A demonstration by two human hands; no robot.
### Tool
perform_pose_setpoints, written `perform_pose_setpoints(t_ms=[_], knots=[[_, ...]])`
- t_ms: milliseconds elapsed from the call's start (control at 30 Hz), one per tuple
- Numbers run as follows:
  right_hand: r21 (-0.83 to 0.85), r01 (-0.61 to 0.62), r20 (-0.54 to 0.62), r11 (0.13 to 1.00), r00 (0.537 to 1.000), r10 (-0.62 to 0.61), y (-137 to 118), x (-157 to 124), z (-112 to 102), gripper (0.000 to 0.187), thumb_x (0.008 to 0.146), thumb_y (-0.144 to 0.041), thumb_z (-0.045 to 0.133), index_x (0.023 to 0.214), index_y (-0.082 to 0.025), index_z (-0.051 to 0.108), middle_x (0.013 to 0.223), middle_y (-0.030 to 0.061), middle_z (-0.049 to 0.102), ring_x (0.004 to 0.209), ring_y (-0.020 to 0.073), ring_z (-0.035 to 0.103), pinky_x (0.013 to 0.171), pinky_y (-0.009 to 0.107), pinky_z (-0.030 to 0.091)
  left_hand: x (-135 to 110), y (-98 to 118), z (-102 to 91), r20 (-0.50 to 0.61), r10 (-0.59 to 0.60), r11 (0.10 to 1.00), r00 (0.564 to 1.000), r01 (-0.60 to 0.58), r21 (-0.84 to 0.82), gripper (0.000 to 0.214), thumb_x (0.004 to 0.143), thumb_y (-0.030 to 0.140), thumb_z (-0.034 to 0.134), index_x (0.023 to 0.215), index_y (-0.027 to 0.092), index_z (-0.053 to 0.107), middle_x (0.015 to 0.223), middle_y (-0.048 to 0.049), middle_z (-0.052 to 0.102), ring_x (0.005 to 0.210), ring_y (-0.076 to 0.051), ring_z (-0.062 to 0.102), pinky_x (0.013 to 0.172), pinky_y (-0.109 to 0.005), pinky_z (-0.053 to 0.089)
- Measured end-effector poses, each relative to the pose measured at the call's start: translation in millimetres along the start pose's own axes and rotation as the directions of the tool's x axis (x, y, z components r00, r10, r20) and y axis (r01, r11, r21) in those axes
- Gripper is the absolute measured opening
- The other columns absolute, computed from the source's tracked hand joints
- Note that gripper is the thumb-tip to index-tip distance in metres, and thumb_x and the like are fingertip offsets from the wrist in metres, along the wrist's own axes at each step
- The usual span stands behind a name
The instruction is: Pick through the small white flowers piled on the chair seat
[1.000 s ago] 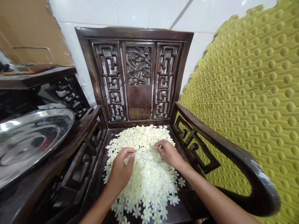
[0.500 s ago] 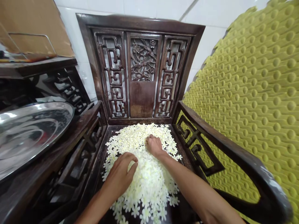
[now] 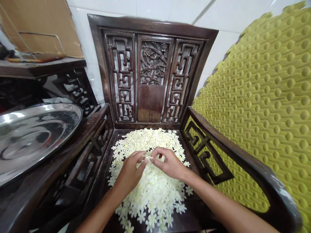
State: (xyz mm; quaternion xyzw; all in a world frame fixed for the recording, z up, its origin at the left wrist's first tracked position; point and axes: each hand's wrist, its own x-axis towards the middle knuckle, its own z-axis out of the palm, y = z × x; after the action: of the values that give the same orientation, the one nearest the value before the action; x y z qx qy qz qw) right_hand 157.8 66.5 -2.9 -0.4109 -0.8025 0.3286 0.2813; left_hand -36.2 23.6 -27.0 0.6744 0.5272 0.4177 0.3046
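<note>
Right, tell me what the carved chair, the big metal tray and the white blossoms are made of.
The carved chair looks like dark hardwood with a worn satin polish, judging by its grain and rubbed patches. The big metal tray looks like polished stainless steel, given its mirror-like reflections. The white blossoms could be real petals or fabric; the look leaves that open.

White tiled wall, carved dark wooden armchair, yellow dimpled foam mat

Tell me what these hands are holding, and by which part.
A small cream-white flower, seemingly pinched between the left hand's and right hand's fingertips; which part is too small to tell.
</note>
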Motion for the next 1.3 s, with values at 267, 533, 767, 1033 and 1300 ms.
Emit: perform_pose_setpoints(t_ms=[267, 533, 767, 1033, 1300], knots=[[0.233, 0.012, -0.101, 0.972, 0.995, 0.012, -24, -22, 2, 0.015, 0.094, -0.029, 0.061, 0.087, -0.02, 0.069, 0.085, 0.0022, 0.068, 0.082, 0.0166, 0.061, 0.076, 0.029, 0.047, -17, 21, -0.4, 0.003, -0.042, 0.998, 0.999, 0.042, -0.036, 0.019, 0.089, 0.027, 0.058, 0.076, 0.019, 0.069, 0.072, -0.0016, 0.069, 0.07, -0.018, 0.063, 0.066, -0.028, 0.047], [0.57, -0.054, -0.061, 0.82, 0.992, 0.108, -19, -24, 9, 0.022, 0.081, -0.039, 0.077, 0.084, -0.019, 0.066, 0.081, 0.0007, 0.065, 0.078, 0.0159, 0.061, 0.073, 0.029, 0.048, -14, 26, 9.1, 0.012, -0.073, 0.969, 0.997, 0.074, -0.236, 0.019, 0.087, 0.027, 0.061, 0.072, 0.018, 0.069, 0.07, -0.0013, 0.069, 0.069, -0.017, 0.063, 0.063, -0.025, 0.047], [0.364, -0.084, -0.094, 0.928, 0.988, 0.126, -12, -33, 15, 0.016, 0.089, -0.034, 0.068, 0.084, -0.019, 0.066, 0.081, 0.0005, 0.064, 0.08, 0.0158, 0.058, 0.074, 0.027, 0.046, -20, 28, 15.0, 0.126, -0.197, 0.929, 0.972, 0.226, -0.293, 0.029, 0.087, 0.038, 0.061, 0.069, 0.018, 0.073, 0.067, -0.0031, 0.072, 0.067, -0.019, 0.064, 0.065, -0.027, 0.049], [0.198, -0.006, -0.187, 0.98, 0.981, 0.044, -22, -42, 18, 0.026, 0.097, -0.035, 0.056, 0.082, -0.02, 0.071, 0.078, 0.003, 0.068, 0.078, 0.0185, 0.062, 0.074, 0.03, 0.046, -29, 32, 20.3, 0.088, -0.201, 0.924, 0.976, 0.219, -0.313, 0.027, 0.088, 0.036, 0.061, 0.073, 0.018, 0.074, 0.07, -0.0031, 0.074, 0.07, -0.02, 0.067, 0.068, -0.029, 0.05], [0.354, -0.024, -0.133, 0.935, 0.988, 0.076, -16, -47, 6, 0.043, 0.103, -0.046, 0.04, 0.1, -0.02, 0.075, 0.091, 0.0052, 0.07, 0.092, 0.0199, 0.064, 0.085, 0.032, 0.048, -26, 35, 10.3, 0.006, 0.144, 0.988, 0.99, -0.144, 0.06, 0.028, 0.096, 0.024, 0.048, 0.082, 0.02, 0.072, 0.082, -0.0056, 0.073, 0.076, -0.02, 0.067, 0.071, -0.03, 0.05]])
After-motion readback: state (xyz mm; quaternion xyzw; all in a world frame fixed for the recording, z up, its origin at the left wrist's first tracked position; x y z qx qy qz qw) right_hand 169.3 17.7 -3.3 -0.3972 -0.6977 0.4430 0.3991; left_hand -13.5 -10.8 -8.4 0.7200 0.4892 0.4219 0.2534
